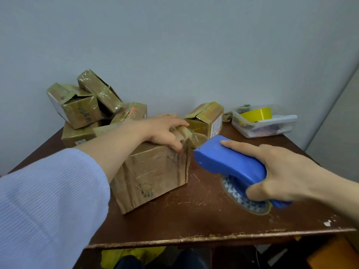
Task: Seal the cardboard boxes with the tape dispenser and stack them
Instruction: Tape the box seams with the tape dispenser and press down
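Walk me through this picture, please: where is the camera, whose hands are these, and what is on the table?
There is no machine here. A person works with bare hands, and the single picture comes from a camera worn on the head, looking forward and down. The left hand, coming out of a pale blue sleeve, holds the top of a cardboard box, with its fingers curled over the flaps. The right hand grips a blue tape dispenser, index finger straight along its top. The dispenser's roll of tape shows underneath. Both hands are above a scratched brown table. At the back left lies a pile of taped boxes, and another box stands behind the left hand. At the back right, a clear plastic tub holds a yellow tape roll.
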The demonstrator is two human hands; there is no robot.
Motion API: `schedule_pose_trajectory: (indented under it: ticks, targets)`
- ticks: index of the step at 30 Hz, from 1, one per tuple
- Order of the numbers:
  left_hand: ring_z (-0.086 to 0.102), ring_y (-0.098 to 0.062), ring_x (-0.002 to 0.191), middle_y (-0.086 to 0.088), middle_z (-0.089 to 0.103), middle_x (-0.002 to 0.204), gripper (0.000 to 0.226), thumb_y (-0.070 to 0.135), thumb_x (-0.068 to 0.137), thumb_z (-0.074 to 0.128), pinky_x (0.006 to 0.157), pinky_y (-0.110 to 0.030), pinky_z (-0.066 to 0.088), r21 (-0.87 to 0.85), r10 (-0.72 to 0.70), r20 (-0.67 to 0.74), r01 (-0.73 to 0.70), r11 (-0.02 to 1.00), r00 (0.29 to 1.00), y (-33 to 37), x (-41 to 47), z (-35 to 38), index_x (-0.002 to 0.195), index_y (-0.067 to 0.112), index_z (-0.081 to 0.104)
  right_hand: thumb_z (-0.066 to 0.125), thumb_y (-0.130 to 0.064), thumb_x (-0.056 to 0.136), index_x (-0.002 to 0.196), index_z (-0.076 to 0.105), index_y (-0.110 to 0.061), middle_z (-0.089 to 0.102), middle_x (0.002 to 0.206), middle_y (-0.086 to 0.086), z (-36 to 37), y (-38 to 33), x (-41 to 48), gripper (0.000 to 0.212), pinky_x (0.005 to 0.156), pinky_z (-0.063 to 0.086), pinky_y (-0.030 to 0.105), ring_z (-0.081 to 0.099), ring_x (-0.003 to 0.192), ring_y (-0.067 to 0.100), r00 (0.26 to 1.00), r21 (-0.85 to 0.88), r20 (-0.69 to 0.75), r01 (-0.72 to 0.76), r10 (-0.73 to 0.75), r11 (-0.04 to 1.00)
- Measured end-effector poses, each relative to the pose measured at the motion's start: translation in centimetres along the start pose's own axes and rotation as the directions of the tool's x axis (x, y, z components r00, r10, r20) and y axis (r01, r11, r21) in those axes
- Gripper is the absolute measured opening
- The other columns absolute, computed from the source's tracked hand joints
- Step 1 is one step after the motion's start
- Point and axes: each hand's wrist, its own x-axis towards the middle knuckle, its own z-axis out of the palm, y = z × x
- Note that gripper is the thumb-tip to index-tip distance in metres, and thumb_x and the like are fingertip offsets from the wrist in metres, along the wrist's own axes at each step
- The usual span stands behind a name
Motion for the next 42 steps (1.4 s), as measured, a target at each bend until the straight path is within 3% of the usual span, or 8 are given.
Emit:
schedule_pose_trajectory:
  ticks: [15, 23, 27, 30, 32, 36, 39, 42]
  targets:
    - [0.022, -0.017, 0.138, 0.004, 0.028, 0.148, 0.098, 0.048, 0.053, 0.067, 0.111, -0.035, 0.023, 0.02, 0.047, 0.015, -0.047, 0.999, 0.999, 0.5, -0.7, 0.1, 0.143, 0.034, 0.031, 0.063, -0.007, 0.067, 0.12, 0.063, -0.033, 0.065, 0.086, 0.009, -6.3, -5.3, 8.1, 0.059, 0.053, 0.038, 0.026, 0.048, 0.057, 0.018, 0.933, -0.037, 0.356, 0.069, -0.051, 0.997]
    - [0.031, -0.015, 0.129, 0.014, 0.034, 0.12, 0.089, 0.047, 0.048, 0.064, 0.104, -0.035, 0.03, -0.021, 0.053, 0.012, -0.053, 0.998, 0.999, 0.4, -0.8, 0.1, 0.134, 0.037, 0.04, 0.049, 0.002, 0.076, 0.134, 0.038, 0.011, 0.039, 0.055, 0.008, -7.9, -7.1, 10.8, 0.06, 0.038, 0.03, 0.013, 0.034, 0.037, 0.013, 0.864, -0.135, 0.503, 0.05, 0.025, 0.99]
    - [0.028, -0.015, 0.133, 0.009, 0.037, 0.133, 0.071, 0.061, 0.046, 0.053, 0.113, -0.044, 0.023, -0.142, 0.052, 0.066, -0.043, 0.989, 0.996, 0.3, -0.7, -0.5, 0.116, 0.052, 0.044, 0.051, 0.0, 0.086, 0.085, 0.061, 0.0, 0.039, 0.03, -0.004, -5.0, -7.7, 11.3, 0.01, 0.031, 0.027, 0.009, 0.035, 0.023, 0.008, 0.821, -0.321, 0.563, 0.115, 0.092, 0.94]
    - [0.026, -0.018, 0.135, 0.007, 0.038, 0.138, 0.07, 0.074, 0.046, 0.039, 0.114, -0.048, 0.017, -0.094, 0.076, 0.038, -0.072, 0.993, 0.996, -0.2, 0.0, -0.1, 0.113, 0.054, 0.043, 0.059, -0.009, 0.08, 0.064, 0.048, -0.011, 0.037, 0.051, 0.004, -2.0, -7.2, 11.3, 0.02, 0.032, 0.023, 0.011, 0.031, 0.038, 0.013, 0.717, -0.414, 0.67, 0.146, 0.192, 0.898]
    - [0.024, -0.017, 0.136, 0.008, 0.035, 0.14, 0.082, 0.079, 0.043, 0.043, 0.114, -0.049, 0.016, -0.046, 0.078, 0.017, -0.077, 0.996, 0.997, -0.6, 0.2, 0.0, 0.121, 0.053, 0.042, 0.06, -0.007, 0.078, 0.084, 0.06, -0.003, 0.045, 0.071, 0.008, -3.7, -6.0, 11.6, 0.007, 0.037, 0.03, 0.012, 0.04, 0.044, 0.009, 0.805, -0.303, 0.579, 0.064, 0.13, 0.951]
    - [0.025, -0.014, 0.136, 0.011, 0.038, 0.137, 0.061, 0.08, 0.048, 0.044, 0.114, -0.048, 0.017, -0.132, 0.069, 0.04, -0.063, 0.989, 0.997, -0.6, 0.3, -0.2, 0.106, 0.061, 0.044, 0.071, -0.032, 0.065, 0.119, 0.065, -0.016, 0.066, 0.112, 0.006, -6.6, -2.0, 11.8, 0.057, 0.062, 0.048, 0.021, 0.062, 0.083, 0.016, 0.876, -0.27, 0.434, -0.098, 0.212, 0.958]
    - [0.026, -0.013, 0.134, 0.014, 0.039, 0.13, 0.042, 0.075, 0.056, 0.046, 0.114, -0.047, 0.016, -0.158, 0.056, 0.051, -0.048, 0.986, 0.997, -0.8, 0.4, -0.3, 0.096, 0.066, 0.044, 0.071, -0.066, 0.061, 0.132, 0.05, -0.027, 0.055, 0.127, -0.004, -2.6, 0.5, 11.5, 0.083, 0.083, 0.048, 0.031, 0.056, 0.109, 0.022, 0.953, -0.364, 0.134, -0.207, 0.271, 0.908]
    - [0.027, -0.013, 0.132, 0.014, 0.04, 0.126, 0.035, 0.066, 0.064, 0.052, 0.113, -0.046, 0.016, -0.212, 0.043, 0.071, -0.027, 0.977, 0.997, -0.4, 0.0, -0.5, 0.098, 0.065, 0.046, 0.065, -0.076, 0.061, 0.14, 0.033, -0.022, 0.05, 0.122, 0.007, 3.5, 1.9, 11.8, 0.101, 0.074, 0.045, 0.032, 0.054, 0.109, 0.026, 0.943, -0.365, -0.091, -0.33, 0.32, 0.871]
